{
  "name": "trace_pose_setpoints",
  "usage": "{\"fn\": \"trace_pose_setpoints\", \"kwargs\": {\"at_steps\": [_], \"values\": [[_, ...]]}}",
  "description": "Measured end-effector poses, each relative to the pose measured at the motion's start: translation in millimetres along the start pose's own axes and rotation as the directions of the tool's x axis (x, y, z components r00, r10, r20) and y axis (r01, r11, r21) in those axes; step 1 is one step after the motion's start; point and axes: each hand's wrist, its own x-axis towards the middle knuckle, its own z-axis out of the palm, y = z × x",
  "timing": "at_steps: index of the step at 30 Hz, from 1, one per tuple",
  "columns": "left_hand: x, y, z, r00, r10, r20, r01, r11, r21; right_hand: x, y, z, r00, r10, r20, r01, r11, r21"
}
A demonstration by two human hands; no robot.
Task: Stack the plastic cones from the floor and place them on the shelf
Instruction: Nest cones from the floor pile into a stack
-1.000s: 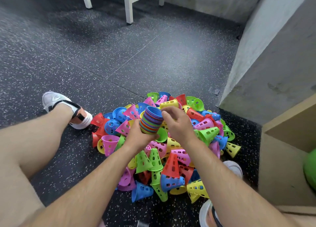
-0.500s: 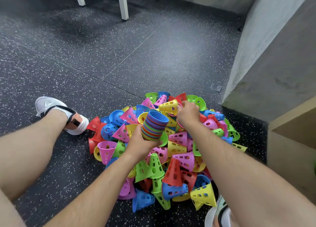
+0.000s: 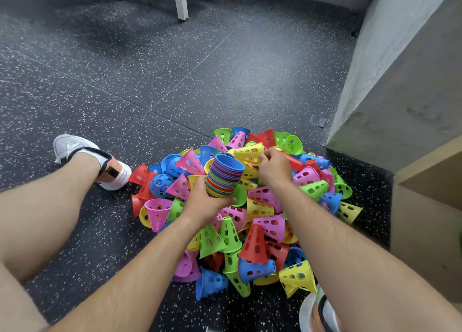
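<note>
A heap of small perforated plastic cones (image 3: pixel 265 206) in pink, yellow, green, blue and red lies on the dark speckled floor. My left hand (image 3: pixel 207 204) grips the lower end of a tilted stack of nested cones (image 3: pixel 225 176) with a blue one on top, held above the heap's middle. My right hand (image 3: pixel 275 169) reaches over the back of the heap, just right of the stack. Its curled fingers pinch the rim of a yellow cone (image 3: pixel 248 153) lying on its side. A red cone (image 3: pixel 293 163) pokes out from beneath that hand.
The wooden shelf (image 3: pixel 425 219) stands at the right edge, beside a grey concrete wall (image 3: pixel 400 82). My left leg and white shoe (image 3: pixel 82 151) lie left of the heap; the other shoe (image 3: pixel 317 314) is at the bottom right. White bench legs (image 3: pixel 181 2) stand far back.
My right hand left the top of the stack and moved back and right to the yellow cone. The left hand kept hold of the stack, almost still.
</note>
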Motion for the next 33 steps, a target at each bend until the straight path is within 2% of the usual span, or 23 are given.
{"fn": "trace_pose_setpoints", "kwargs": {"at_steps": [3,6,10,15,19,24,27,30,33], "values": [[-6,4,-2,1.000,-0.004,0.001,0.004,1.000,0.004,-17,-4,-23,0.996,-0.090,-0.021,0.091,0.993,0.077],[-12,10,-2,1.000,-0.007,-0.010,0.007,1.000,0.011,-26,-31,-61,0.972,-0.235,-0.032,0.236,0.972,0.026],[-22,20,-2,0.999,0.030,-0.020,-0.030,0.999,0.032,-45,-82,-105,0.879,-0.476,0.027,0.472,0.860,-0.197],[-31,24,-1,0.998,0.063,-0.009,-0.063,0.998,0.017,-84,-93,-115,0.775,-0.605,0.185,0.612,0.644,-0.459],[-39,25,4,0.996,0.085,0.021,-0.085,0.996,0.033,-112,-56,-90,0.757,-0.593,0.275,0.639,0.585,-0.500],[-49,12,7,0.994,0.052,0.094,-0.061,0.993,0.105,-133,-11,-86,0.788,-0.517,0.335,0.612,0.721,-0.326],[-56,6,12,0.988,0.043,0.145,-0.064,0.988,0.142,-129,15,-100,0.817,-0.511,0.267,0.576,0.734,-0.361],[-61,8,22,0.974,0.059,0.219,-0.094,0.984,0.151,-118,48,-117,0.892,-0.432,0.135,0.440,0.759,-0.480],[-62,9,34,0.961,0.068,0.269,-0.115,0.980,0.162,-114,76,-127,0.947,-0.316,0.058,0.300,0.806,-0.511]]}}
